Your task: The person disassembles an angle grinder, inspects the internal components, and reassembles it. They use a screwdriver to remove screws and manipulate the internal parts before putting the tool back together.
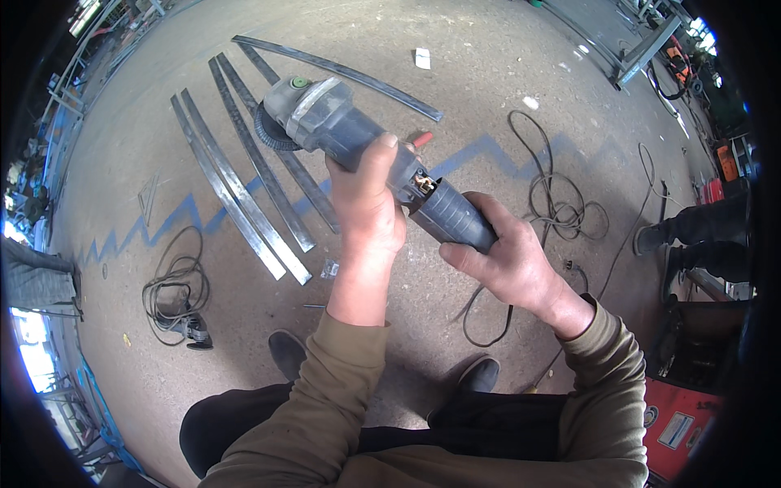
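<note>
I hold a blue-grey angle grinder [342, 130] in front of me, its disc end pointing up and to the left. My left hand [366, 207] is wrapped around the middle of its body, thumb up along the housing. My right hand [500, 256] grips the rear handle [451, 215] from below. An open gap in the casing shows between the two hands. The grinder's black cord [488, 321] drops to the concrete floor under my right wrist.
Several long flat steel strips [244, 195] lie on the floor to the left. A coiled cable with another tool [175, 297] sits lower left, a tangle of cable [561, 207] right. Another person's legs [691, 232] stand at right, a red machine [679, 415] lower right.
</note>
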